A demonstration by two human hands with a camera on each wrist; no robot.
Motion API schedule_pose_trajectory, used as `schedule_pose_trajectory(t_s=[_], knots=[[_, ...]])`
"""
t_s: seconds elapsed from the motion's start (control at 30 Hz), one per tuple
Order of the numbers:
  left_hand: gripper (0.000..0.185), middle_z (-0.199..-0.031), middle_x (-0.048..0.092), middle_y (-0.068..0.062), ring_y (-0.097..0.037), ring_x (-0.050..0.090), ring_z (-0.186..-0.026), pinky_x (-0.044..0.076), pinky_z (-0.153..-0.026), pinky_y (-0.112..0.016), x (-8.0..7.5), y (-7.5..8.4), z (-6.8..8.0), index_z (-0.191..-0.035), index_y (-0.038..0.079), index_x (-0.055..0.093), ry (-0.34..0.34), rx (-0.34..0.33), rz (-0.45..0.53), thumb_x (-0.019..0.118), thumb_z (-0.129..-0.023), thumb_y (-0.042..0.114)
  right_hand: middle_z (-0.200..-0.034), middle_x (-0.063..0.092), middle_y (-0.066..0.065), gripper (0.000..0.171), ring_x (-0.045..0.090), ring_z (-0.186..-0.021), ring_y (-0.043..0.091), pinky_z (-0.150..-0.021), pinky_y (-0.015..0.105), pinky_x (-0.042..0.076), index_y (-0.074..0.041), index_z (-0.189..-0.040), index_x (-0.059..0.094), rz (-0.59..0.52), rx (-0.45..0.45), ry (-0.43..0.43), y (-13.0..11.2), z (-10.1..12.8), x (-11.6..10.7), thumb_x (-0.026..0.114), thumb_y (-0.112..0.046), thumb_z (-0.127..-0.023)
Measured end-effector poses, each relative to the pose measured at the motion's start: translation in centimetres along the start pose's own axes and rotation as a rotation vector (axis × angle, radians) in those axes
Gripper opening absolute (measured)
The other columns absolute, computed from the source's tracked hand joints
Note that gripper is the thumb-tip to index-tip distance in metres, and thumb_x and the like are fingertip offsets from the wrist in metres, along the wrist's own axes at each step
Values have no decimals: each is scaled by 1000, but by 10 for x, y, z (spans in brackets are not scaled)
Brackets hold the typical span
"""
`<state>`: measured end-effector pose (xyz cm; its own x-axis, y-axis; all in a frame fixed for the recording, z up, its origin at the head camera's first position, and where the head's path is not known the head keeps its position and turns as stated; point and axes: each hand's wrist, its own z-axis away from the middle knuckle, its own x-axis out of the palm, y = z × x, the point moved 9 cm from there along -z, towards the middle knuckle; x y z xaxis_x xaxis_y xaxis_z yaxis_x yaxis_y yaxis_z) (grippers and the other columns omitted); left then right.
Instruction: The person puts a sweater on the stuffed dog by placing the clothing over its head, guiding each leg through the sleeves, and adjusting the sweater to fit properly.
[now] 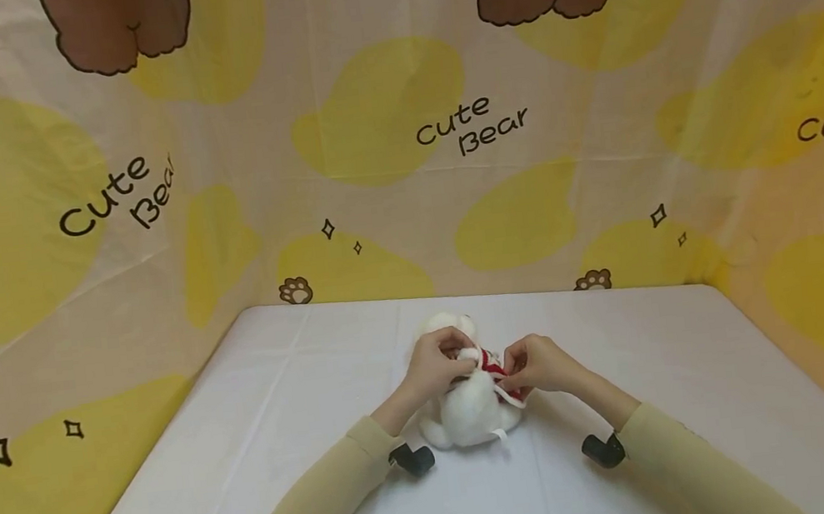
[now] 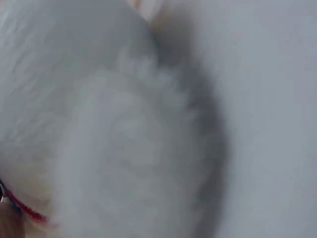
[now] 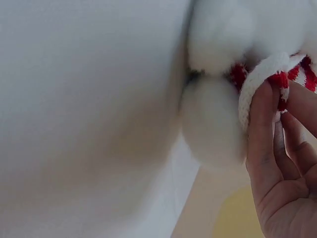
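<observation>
Two hands [image 1: 434, 365] [image 1: 540, 365], plush bear [image 1: 469, 406], white table [image 1: 250, 441]

Both arms wear long, close-fitting sleeves of plain khaki-tan cloth, smooth and without print, ending just short of the wrists. The left sleeve [image 1: 317, 501] and the right sleeve [image 1: 693, 462] match in colour and cut. At each cuff sits a small black cylindrical device: one under the left wrist [image 1: 412, 460], one under the right wrist [image 1: 602, 450]. The hands are bare, without rings or gloves, and the fingers [image 3: 261, 124] carry no visible markings.
</observation>
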<state>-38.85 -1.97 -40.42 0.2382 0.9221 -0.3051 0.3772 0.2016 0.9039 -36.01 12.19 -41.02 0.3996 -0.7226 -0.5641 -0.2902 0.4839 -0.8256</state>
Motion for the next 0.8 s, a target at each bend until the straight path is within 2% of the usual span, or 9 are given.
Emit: schedule_pose_trajectory(t_s=[0.13,0.23,0.33,0.43,0.53,0.67,0.73,0.8], knots=[[17,-76,67,-4,-4,54,-63,49,-57,-19,-3,-13,1,-87,-4,61,36,-111,185,67,-71,-7,-60,63,2,22,62,-52,12,-54,35,56,-1,-68,59,11,71,7,8,-1,0,80,-7,-73],[12,-69,64,0,-4,56,-63,48,-59,-19,-10,-6,7,-84,-4,59,86,-175,272,67,-76,-6,-58,61,0,21,61,-50,12,-52,34,55,-3,-68,59,47,84,11,10,0,2,79,-5,-72],[10,-67,60,4,-5,56,-65,47,-61,-20,-16,6,13,-80,1,58,86,-207,301,66,-79,-4,-57,59,-3,20,58,-48,8,-49,29,53,-7,-68,59,119,40,20,4,-2,7,78,-6,-72],[11,-69,60,4,-6,56,-67,47,-62,-20,-17,16,15,-79,2,57,55,-186,294,66,-80,-4,-59,59,-4,18,56,-48,6,-47,25,50,-9,-70,60,203,-41,43,-10,-7,9,78,-8,-73],[11,-70,59,4,-5,56,-68,47,-63,-19,-19,19,15,-81,-2,56,55,-155,260,67,-81,-2,-65,63,-1,13,59,-52,6,-50,25,52,-6,-76,65,172,-51,19,-16,-11,9,76,-11,-76],[18,-78,60,3,-6,56,-73,47,-67,-18,-19,23,16,-93,-7,57,39,-121,216,68,-81,-1,-72,69,4,17,65,-61,11,-59,30,56,-2,-88,70,16,47,-57,-6,-9,5,73,-17,-82],[24,-83,61,0,-7,55,-74,46,-67,-17,-18,28,17,-102,-6,59,18,-96,182,70,-81,1,-76,70,6,20,66,-65,13,-62,31,57,-1,-93,71,-18,92,-36,-1,-8,-3,71,-19,-84],[29,-88,62,-2,-9,52,-75,44,-66,-17,-16,33,17,-108,-3,61,2,-70,145,70,-81,2,-77,70,6,19,66,-66,13,-63,30,57,-3,-94,71,4,129,28,2,-6,-14,70,-20,-85]])
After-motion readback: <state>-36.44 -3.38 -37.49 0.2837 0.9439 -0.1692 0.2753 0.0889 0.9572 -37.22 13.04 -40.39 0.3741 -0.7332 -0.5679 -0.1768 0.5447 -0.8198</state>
